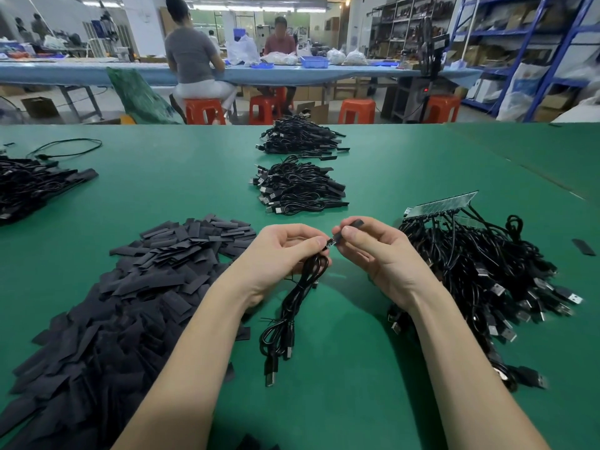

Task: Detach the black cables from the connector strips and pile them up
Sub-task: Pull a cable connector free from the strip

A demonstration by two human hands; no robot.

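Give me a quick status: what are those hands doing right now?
Left hand grips a bundled black cable near its end. Right hand pinches a black sleeve at the cable's tip. Nothing in the way.

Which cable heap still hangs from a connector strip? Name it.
The heap right of the right hand: its cables hang from a connector strip; both centre piles lie loose.

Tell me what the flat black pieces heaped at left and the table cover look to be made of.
Flat black pieces: matte, thin and flat, some slightly curled; probably cut plastic sleeving, though fabric tape can't be ruled out. Table cover: green, smooth, faint sheen, with a seam at far right; likely a rubber or vinyl mat.
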